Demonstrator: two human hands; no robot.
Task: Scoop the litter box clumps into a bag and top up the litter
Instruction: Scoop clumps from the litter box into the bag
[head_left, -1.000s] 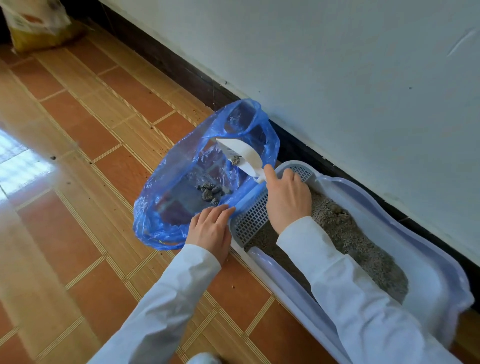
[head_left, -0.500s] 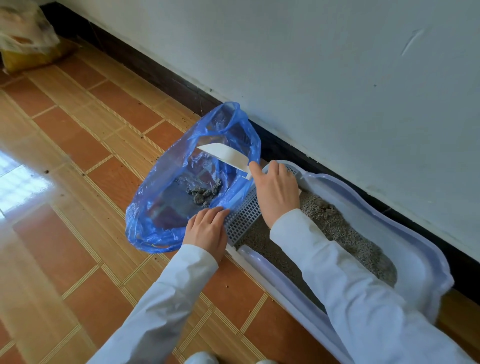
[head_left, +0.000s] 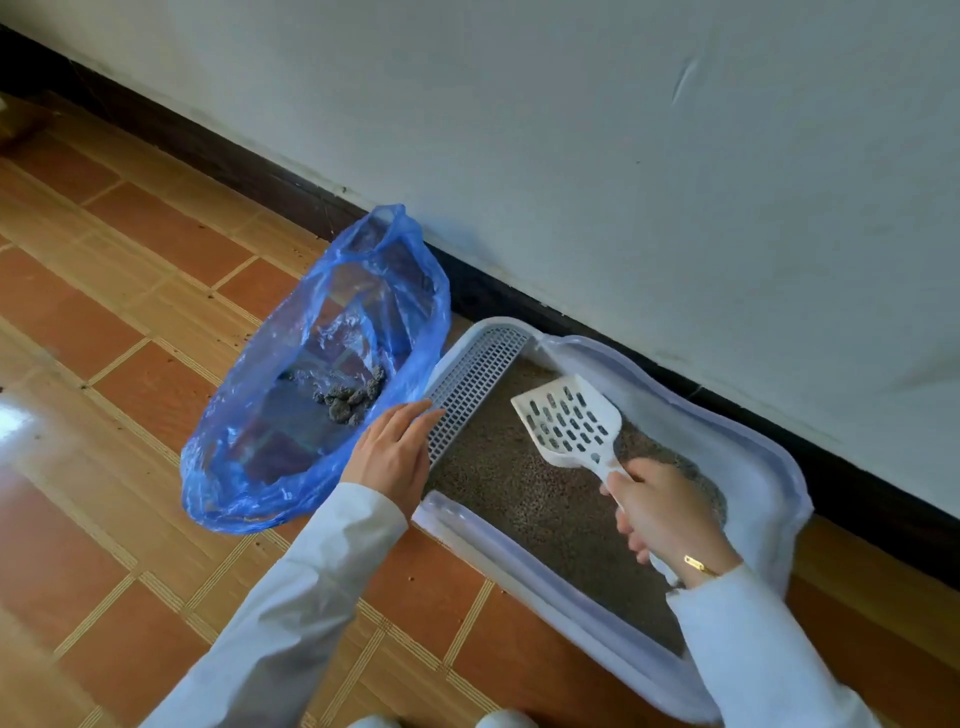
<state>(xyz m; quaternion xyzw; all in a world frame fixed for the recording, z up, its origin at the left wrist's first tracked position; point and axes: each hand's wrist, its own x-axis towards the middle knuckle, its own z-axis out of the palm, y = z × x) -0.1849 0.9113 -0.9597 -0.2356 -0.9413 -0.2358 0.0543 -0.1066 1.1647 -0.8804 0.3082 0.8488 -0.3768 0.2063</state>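
The white slotted scoop (head_left: 566, 421) has left the bag's mouth and now hangs empty over the grey litter (head_left: 524, 499), its blade pointing toward the far left. The right hand (head_left: 662, 512) grips the scoop's handle, fingers wrapped round it, a gold bracelet (head_left: 698, 565) at the wrist. The litter fills the pale lavender litter box (head_left: 769, 467), which sits on the floor against the wall, a white grid step (head_left: 475, 379) across its left end. The left hand (head_left: 392, 457) rests with straight fingers at the near rim of the blue plastic bag (head_left: 249, 457), just beside that grid. The bag lies open on the tiles to the left of the box, touching it, with a small heap of dark grey clumps (head_left: 353, 397) inside. Both arms wear white sleeves (head_left: 291, 618). Orange-brown floor tiles (head_left: 124, 322) run to a dark skirting board (head_left: 218, 156) below a white wall (head_left: 571, 130).
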